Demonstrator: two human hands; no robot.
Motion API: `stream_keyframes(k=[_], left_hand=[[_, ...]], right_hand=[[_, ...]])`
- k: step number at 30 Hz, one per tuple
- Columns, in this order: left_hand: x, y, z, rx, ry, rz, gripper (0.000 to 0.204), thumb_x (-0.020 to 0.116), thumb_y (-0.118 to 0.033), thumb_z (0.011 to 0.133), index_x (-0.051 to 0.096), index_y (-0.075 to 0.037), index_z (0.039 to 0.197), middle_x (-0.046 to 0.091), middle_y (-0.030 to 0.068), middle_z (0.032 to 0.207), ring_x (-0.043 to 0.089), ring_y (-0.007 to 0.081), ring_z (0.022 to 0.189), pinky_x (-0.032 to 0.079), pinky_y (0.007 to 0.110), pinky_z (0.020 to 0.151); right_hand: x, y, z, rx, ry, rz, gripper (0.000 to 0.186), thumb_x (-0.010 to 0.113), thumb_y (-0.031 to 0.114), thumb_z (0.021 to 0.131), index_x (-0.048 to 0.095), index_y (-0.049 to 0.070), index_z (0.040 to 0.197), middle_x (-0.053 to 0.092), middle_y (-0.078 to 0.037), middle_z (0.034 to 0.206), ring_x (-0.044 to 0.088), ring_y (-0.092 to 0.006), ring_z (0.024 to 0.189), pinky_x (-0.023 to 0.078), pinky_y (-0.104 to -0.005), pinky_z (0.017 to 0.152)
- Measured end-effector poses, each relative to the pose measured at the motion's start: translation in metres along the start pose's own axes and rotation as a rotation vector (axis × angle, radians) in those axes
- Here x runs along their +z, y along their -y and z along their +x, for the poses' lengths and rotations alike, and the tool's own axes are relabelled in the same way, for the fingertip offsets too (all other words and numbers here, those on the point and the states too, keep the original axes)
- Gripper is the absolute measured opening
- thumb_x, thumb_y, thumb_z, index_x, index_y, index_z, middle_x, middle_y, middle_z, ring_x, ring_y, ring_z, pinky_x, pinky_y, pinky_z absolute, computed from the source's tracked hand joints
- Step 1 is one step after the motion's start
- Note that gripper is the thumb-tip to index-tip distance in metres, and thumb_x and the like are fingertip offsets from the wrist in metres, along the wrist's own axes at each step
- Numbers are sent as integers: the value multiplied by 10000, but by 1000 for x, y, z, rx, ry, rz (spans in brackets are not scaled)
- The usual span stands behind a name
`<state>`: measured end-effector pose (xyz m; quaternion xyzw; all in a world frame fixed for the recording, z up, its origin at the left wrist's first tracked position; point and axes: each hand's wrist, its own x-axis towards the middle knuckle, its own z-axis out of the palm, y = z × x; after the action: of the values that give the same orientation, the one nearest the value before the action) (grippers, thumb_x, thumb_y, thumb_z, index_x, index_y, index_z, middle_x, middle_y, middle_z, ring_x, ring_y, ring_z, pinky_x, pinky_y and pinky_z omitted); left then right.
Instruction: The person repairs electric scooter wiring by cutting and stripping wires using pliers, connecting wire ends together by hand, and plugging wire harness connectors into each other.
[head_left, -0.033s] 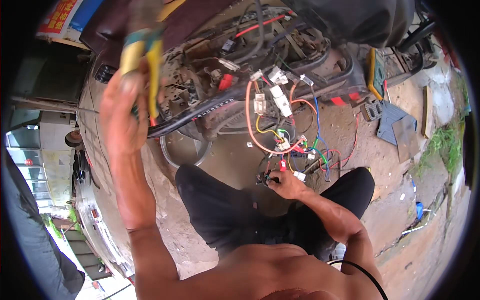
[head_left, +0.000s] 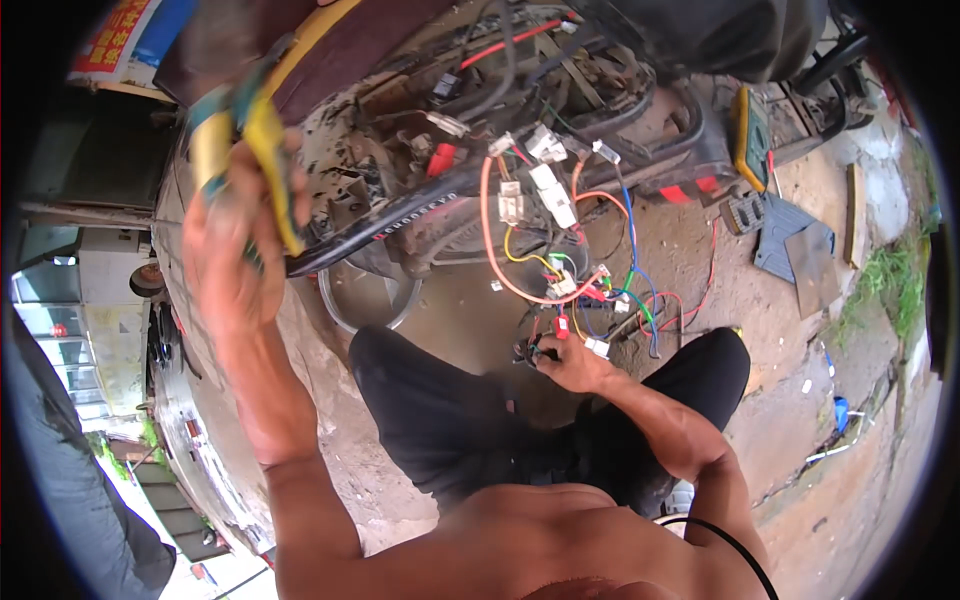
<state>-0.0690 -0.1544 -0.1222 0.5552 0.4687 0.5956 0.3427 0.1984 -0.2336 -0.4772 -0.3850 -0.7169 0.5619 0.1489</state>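
Observation:
My left hand [head_left: 240, 230] is raised at the upper left, blurred, gripping a yellow-and-teal hand tool [head_left: 262, 150], apparently pliers, beside a long black bar [head_left: 350, 240]. Lower, between my knees, my right hand [head_left: 565, 362] pinches dark wiring or a connector [head_left: 530, 348] that is too small to make out. Above it a tangle of coloured wires [head_left: 487, 240] with white connectors [head_left: 553, 195] and a red connector [head_left: 562, 326] hangs from the dirty frame [head_left: 590, 90] of a vehicle.
A metal ring or basin [head_left: 405, 305] lies left of centre on the dirty ground [head_left: 800, 440]. At the right are a yellow meter [head_left: 745, 140], grey flat pieces [head_left: 775, 240], a wooden strip [head_left: 855, 220] and weeds [head_left: 890, 290]. Dark grey fabric [head_left: 100, 480] hangs at the far left.
My left hand and the tool have moved a little to the left. My right hand has risen slightly in the picture, along with the wiring.

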Motion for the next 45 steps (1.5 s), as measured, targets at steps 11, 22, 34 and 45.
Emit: stream_keyframes(k=[11, 22, 34, 45], left_hand=[[10, 145, -250, -802, 365, 200, 116, 729, -110, 929, 697, -28, 1005, 723, 95, 1061, 689, 164, 955, 548, 309, 827], [19, 245, -281, -1313, 486, 30, 272, 667, -251, 1002, 676, 3, 1100, 726, 103, 1075, 705, 170, 1011, 539, 333, 896], [18, 275, -259, -1496, 666, -157, 281, 669, -244, 1001, 650, 14, 1112, 706, 160, 1135, 709, 240, 1017, 583, 398, 818], [27, 292, -266, -1340, 698, -195, 267, 660, -229, 1006, 683, -12, 1158, 735, 113, 1094, 684, 164, 914, 552, 328, 773]], right_hand=[[-22, 0, 16, 162, 59, -228, 351, 712, 358, 844, 698, 127, 1106, 686, -201, 1000, 673, -423, 912, 539, -530, 771], [9, -69, 14, -186, -191, -334, 263, 743, 265, 823, 629, 53, 929, 619, -147, 763, 635, -374, 717, 493, -488, 631], [-11, -45, 7, -116, -190, -488, 312, 786, 233, 803, 655, 35, 1006, 659, -161, 745, 668, -383, 659, 526, -490, 567], [-12, -19, 3, 178, -194, -460, 261, 764, 247, 790, 666, 64, 948, 674, -157, 793, 689, -369, 768, 556, -469, 672]])
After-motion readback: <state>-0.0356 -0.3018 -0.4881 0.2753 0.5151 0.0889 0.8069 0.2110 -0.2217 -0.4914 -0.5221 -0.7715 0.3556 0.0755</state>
